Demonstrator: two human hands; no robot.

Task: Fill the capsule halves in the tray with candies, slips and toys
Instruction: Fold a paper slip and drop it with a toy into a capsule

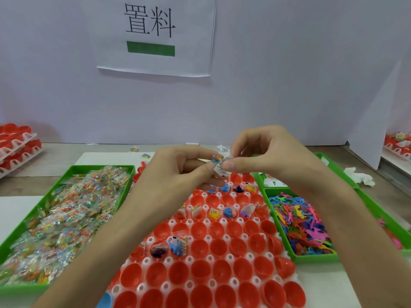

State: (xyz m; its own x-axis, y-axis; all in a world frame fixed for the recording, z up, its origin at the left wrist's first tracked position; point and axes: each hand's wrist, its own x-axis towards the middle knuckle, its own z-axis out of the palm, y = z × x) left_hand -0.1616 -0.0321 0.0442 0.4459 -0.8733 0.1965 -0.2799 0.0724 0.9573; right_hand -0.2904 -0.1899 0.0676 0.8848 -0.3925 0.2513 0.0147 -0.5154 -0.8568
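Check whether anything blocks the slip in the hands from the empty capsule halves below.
Nothing visible does. Left hand and right hand pinch the slip above the tray; empty red halves lie uncovered beneath.

Left hand [175, 172] was bare, right hand [266, 154] bare too, left forearm [111, 230] and right forearm [355, 218] were uncovered, thumbnail short

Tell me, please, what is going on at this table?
A person is filling red capsule halves in a white tray. Both the left hand and the right hand pinch a printed slip above it. A few halves are already filled; most are empty. Green bins of candy packets and toys flank the tray.
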